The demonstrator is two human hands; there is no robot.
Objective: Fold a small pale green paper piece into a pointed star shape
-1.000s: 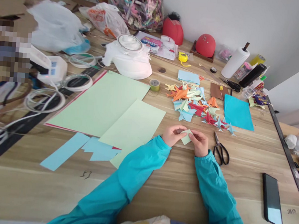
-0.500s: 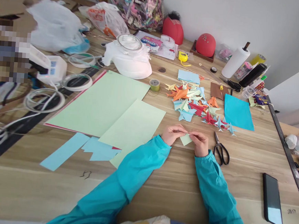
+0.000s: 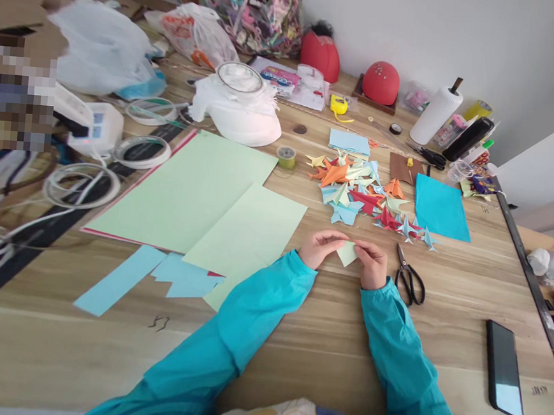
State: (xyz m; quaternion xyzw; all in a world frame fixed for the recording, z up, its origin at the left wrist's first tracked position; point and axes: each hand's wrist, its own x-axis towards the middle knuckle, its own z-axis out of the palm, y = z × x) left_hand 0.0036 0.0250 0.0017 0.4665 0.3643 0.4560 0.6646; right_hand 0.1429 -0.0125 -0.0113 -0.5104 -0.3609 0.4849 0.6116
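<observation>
A small piece of pale green folded paper (image 3: 347, 254) is pinched between my two hands, one point of it hanging downward. My left hand (image 3: 320, 248) grips its left side between thumb and fingers. On the opposite side, my right hand (image 3: 372, 263) pinches it the same way. Just beyond the hands lies a pile of folded paper cranes (image 3: 364, 192) in orange, red, blue, yellow and green. Black-handled scissors (image 3: 409, 277) rest to the right of my right hand. Pale green paper sheets (image 3: 251, 228) lie to the left, with light blue paper strips (image 3: 120, 279) below them.
A phone (image 3: 505, 369) lies at the right. Behind the cranes are a blue paper stack (image 3: 350, 141) and a spool of line (image 3: 286, 158); a turquoise sheet (image 3: 442, 208) is beside them. Coiled white cables (image 3: 82, 186) and plastic bags (image 3: 100, 46) fill the left side.
My fingers have moved slightly apart along the paper's top edge, and more of the green paper shows between them. Everything else has stayed in place.
</observation>
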